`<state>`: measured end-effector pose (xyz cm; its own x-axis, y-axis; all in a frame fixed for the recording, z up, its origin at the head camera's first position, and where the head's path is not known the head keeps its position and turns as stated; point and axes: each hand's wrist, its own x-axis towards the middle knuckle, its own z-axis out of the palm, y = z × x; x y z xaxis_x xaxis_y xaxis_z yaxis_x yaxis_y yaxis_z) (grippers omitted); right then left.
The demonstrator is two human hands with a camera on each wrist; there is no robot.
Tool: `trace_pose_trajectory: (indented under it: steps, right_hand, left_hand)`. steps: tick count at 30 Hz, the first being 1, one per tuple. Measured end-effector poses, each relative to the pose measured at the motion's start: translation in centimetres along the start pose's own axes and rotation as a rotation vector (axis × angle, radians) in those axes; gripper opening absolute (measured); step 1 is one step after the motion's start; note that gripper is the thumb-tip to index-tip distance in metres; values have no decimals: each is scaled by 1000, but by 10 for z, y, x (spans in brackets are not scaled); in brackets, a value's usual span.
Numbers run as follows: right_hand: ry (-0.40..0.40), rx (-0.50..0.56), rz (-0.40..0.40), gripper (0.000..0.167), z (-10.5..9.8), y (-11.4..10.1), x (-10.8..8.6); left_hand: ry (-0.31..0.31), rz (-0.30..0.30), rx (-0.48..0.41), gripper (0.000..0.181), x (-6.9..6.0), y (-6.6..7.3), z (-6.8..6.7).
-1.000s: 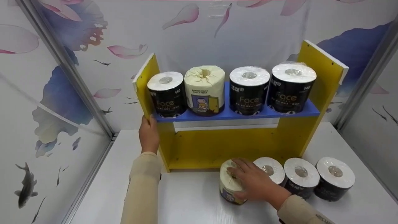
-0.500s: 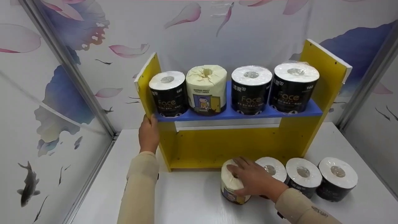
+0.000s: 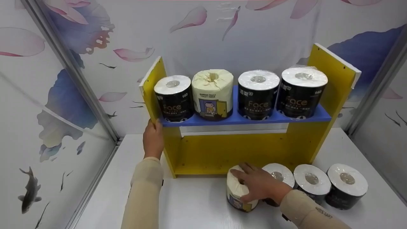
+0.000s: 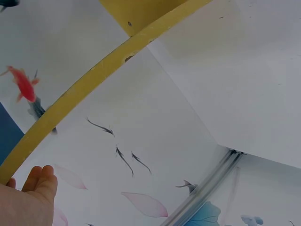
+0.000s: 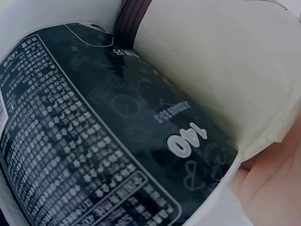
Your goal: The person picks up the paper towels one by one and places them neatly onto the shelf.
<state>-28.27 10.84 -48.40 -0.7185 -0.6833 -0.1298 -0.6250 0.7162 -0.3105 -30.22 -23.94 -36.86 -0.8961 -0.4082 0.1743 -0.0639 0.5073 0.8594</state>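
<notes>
Under the right hand [image 3: 260, 183] the cream roll [image 3: 234, 189] wore creased, matt paper, the black roll [image 5: 108, 108] beside it glossy, plastic-looking film, while the yellow shelf [image 3: 222, 151] at the left hand [image 3: 153, 140] was smooth but chipped and the post [image 3: 72, 70] farther left dull metal.

A white table [image 3: 194, 203] lies beneath the left hand [image 3: 153, 140] and right hand [image 3: 260, 183]. Beyond them rises a back wall [image 3: 270, 41] printed with pink petals [image 3: 192, 19] and blue shapes [image 3: 369, 54]. Left of the left hand, a metal post [image 3: 68, 65] edges a side panel [image 3: 19, 121] bearing a printed fish [image 3: 29, 191].
</notes>
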Motion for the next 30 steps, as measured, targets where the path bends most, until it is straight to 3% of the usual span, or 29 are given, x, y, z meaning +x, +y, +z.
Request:
trace_pose_trajectory:
  steps: [30]
  right_hand:
    - [30,70,5,88,1,-6,9]
  left_hand:
    - [13,12,-27,48,0,-3,3]
